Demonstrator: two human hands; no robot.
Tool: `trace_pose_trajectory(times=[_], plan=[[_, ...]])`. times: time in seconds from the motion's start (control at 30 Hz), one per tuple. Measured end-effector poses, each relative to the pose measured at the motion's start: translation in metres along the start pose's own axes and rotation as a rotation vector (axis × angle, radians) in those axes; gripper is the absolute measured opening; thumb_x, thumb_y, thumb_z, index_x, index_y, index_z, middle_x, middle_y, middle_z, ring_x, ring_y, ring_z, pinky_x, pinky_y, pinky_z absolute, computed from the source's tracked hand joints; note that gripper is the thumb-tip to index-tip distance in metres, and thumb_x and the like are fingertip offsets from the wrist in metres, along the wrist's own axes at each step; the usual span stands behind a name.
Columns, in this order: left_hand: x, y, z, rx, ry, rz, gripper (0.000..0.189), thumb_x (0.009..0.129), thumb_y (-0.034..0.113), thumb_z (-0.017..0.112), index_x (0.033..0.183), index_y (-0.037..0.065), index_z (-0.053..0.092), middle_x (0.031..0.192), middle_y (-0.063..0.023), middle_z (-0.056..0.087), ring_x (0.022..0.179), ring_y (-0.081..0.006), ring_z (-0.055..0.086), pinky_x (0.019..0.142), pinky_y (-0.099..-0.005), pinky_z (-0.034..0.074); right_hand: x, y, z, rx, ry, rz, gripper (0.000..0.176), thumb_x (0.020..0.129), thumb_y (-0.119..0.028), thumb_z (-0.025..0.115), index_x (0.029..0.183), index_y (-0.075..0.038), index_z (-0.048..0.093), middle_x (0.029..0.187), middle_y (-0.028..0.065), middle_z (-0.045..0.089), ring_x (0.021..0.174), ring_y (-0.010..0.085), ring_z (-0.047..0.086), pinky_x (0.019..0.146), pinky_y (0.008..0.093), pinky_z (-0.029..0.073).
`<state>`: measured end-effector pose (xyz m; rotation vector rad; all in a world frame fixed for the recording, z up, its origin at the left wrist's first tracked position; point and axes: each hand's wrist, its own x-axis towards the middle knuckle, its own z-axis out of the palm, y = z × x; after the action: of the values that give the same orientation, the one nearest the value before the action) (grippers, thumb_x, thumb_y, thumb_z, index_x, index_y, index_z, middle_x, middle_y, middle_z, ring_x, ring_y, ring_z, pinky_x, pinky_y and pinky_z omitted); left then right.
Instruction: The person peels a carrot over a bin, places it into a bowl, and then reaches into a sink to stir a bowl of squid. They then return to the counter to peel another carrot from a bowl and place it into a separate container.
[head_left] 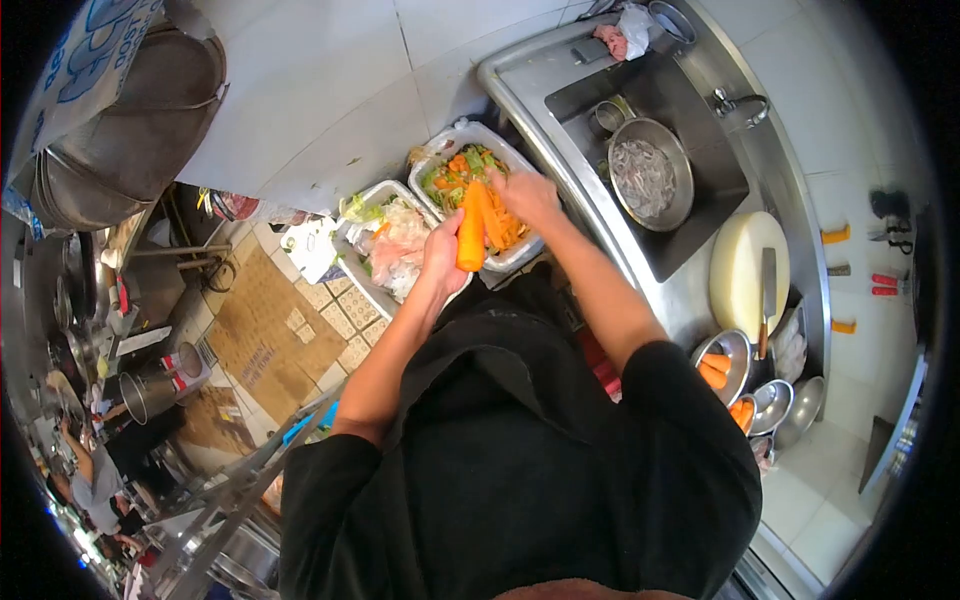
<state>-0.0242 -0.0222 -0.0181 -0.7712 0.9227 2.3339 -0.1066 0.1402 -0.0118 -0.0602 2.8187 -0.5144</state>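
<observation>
A bright orange carrot (471, 236) is in my left hand (442, 252), whose fingers wrap round it above the waste bins. Its far end points away from me. My right hand (526, 199) is closed close beside the carrot's far end; what its fingers grip is hidden. Below the hands, one white bin (522, 157) holds orange peelings (506, 226) and green scraps (472, 165). Another white bin (352, 268), on the left, contains pale plastic wrap (400, 236) and leafy scraps.
At right is a steel sink (715, 200) with a bowl (686, 170) in it. A knife (768, 290) lies on a thick round board (738, 262), near bowls of carrots (714, 370). Cardboard (260, 330) covers floor at left; another person (98, 490) stands farther off.
</observation>
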Motion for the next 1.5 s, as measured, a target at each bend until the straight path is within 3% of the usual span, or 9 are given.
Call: trace_pose_trajectory(times=[0.2, 0.37, 0.6, 0.87, 0.97, 1.07, 1.13, 1.33, 1.5], plan=[[0.016, 0.002, -0.012, -0.051, 0.010, 0.025, 0.038, 0.098, 0.036, 0.045, 0.116, 0.003, 0.050, 0.087, -0.0101, 0.060, 0.072, -0.0218, 0.059, 0.057, -0.0364, 0.051, 0.026, 0.020, -0.022, 0.089, 0.060, 0.128, 0.074, 0.093, -0.062, 0.031, 0.080, 0.000, 0.069, 0.087, 0.0264, 0.066, 0.084, 0.0412, 0.065, 0.073, 0.0491, 0.050], [0.042, 0.006, -0.015, -0.116, 0.138, 0.079, 0.036, 0.099, 0.030, 0.043, 0.120, 0.002, 0.049, 0.092, -0.0125, 0.060, 0.076, -0.0240, 0.059, 0.065, -0.0372, 0.051, -0.056, -0.011, -0.011, 0.110, 0.027, -0.137, 0.070, 0.092, -0.059, 0.037, 0.067, -0.002, 0.069, 0.069, 0.0227, 0.064, 0.072, 0.0411, 0.064, 0.065, 0.0494, 0.049], [0.031, -0.001, -0.007, -0.096, 0.134, 0.095, 0.035, 0.100, 0.030, 0.041, 0.117, 0.001, 0.050, 0.089, -0.0115, 0.060, 0.074, -0.0229, 0.058, 0.061, -0.0356, 0.050, -0.074, -0.005, 0.013, 0.112, 0.020, -0.188, 0.070, 0.093, -0.058, 0.036, 0.067, -0.001, 0.069, 0.067, 0.0228, 0.064, 0.069, 0.0416, 0.065, 0.067, 0.0489, 0.051], [-0.003, -0.005, -0.005, -0.015, -0.037, 0.001, 0.034, 0.100, 0.032, 0.040, 0.115, 0.003, 0.051, 0.087, -0.0110, 0.060, 0.073, -0.0203, 0.059, 0.057, -0.0347, 0.050, 0.037, 0.028, 0.002, 0.038, 0.120, 0.072, 0.078, 0.091, -0.065, 0.032, 0.077, 0.002, 0.069, 0.089, 0.0260, 0.067, 0.078, 0.0426, 0.065, 0.069, 0.0505, 0.050], [0.010, 0.001, -0.010, -0.063, 0.003, 0.019, 0.033, 0.099, 0.031, 0.041, 0.114, 0.003, 0.050, 0.087, -0.0111, 0.060, 0.073, -0.0212, 0.059, 0.058, -0.0360, 0.051, 0.027, 0.016, -0.027, 0.141, 0.174, 0.119, 0.079, 0.090, -0.068, 0.032, 0.074, 0.001, 0.069, 0.084, 0.0256, 0.067, 0.078, 0.0429, 0.065, 0.069, 0.0502, 0.050], [0.029, 0.005, -0.017, -0.126, 0.030, 0.035, 0.032, 0.100, 0.030, 0.041, 0.114, 0.003, 0.050, 0.088, -0.0114, 0.059, 0.073, -0.0222, 0.059, 0.060, -0.0377, 0.051, -0.017, -0.006, -0.034, 0.097, -0.026, 0.064, 0.073, 0.092, -0.062, 0.035, 0.071, -0.002, 0.070, 0.076, 0.0209, 0.067, 0.076, 0.0391, 0.066, 0.069, 0.0486, 0.050], [0.038, 0.004, -0.021, -0.131, 0.034, 0.067, 0.031, 0.100, 0.029, 0.041, 0.114, 0.002, 0.049, 0.088, -0.0117, 0.059, 0.073, -0.0229, 0.059, 0.061, -0.0387, 0.051, -0.054, -0.013, -0.018, 0.042, 0.035, -0.171, 0.071, 0.092, -0.060, 0.036, 0.066, -0.003, 0.069, 0.067, 0.0193, 0.065, 0.069, 0.0387, 0.065, 0.064, 0.0476, 0.050], [0.043, -0.003, -0.011, -0.181, 0.165, 0.122, 0.032, 0.100, 0.028, 0.040, 0.112, 0.000, 0.050, 0.087, -0.0113, 0.059, 0.071, -0.0226, 0.058, 0.059, -0.0387, 0.050, -0.079, -0.012, -0.004, 0.063, 0.024, -0.217, 0.069, 0.093, -0.058, 0.037, 0.066, -0.004, 0.070, 0.063, 0.0187, 0.064, 0.066, 0.0373, 0.066, 0.063, 0.0470, 0.051], [-0.003, -0.009, 0.008, -0.032, 0.059, 0.006, 0.033, 0.099, 0.031, 0.041, 0.113, 0.002, 0.051, 0.087, -0.0108, 0.060, 0.070, -0.0216, 0.059, 0.057, -0.0363, 0.050, -0.001, 0.011, 0.006, 0.032, -0.007, 0.062, 0.071, 0.093, -0.060, 0.035, 0.076, -0.002, 0.072, 0.081, 0.0219, 0.068, 0.081, 0.0381, 0.067, 0.070, 0.0477, 0.052]])
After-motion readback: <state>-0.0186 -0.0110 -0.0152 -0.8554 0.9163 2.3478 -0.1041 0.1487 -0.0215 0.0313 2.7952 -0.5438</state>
